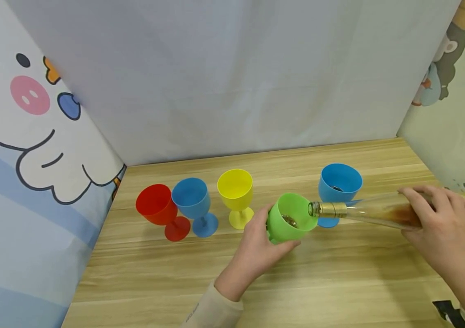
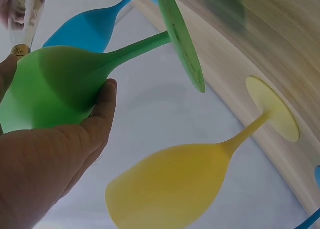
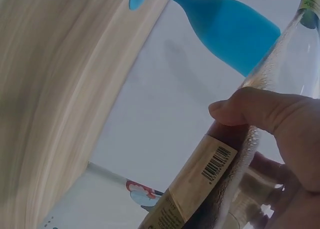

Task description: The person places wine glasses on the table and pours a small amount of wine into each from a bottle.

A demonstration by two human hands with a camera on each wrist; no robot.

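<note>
My left hand (image 1: pixel 258 248) grips the bowl of a green goblet (image 1: pixel 285 228), which tilts to the right with some dark liquid inside. In the left wrist view the foot of the green goblet (image 2: pixel 182 44) is lifted off the table. My right hand (image 1: pixel 447 228) holds a clear glass bottle (image 1: pixel 380 210) on its side, its gold-banded neck pointing left at the goblet's rim. Brownish liquid shows in the bottle's body, and a barcode label (image 3: pixel 202 171) faces the right wrist view. Just behind the bottle neck stands a blue goblet (image 1: pixel 340 182) with a little dark liquid in it.
A red goblet (image 1: pixel 156 205), another blue goblet (image 1: pixel 193 200) and a yellow goblet (image 1: pixel 235 189) stand upright left of my hands on the wood-grain table (image 1: pixel 154 282). A pale curtain (image 1: pixel 236 91) hangs behind. Cartoon-printed sheets (image 1: pixel 19 182) flank both sides.
</note>
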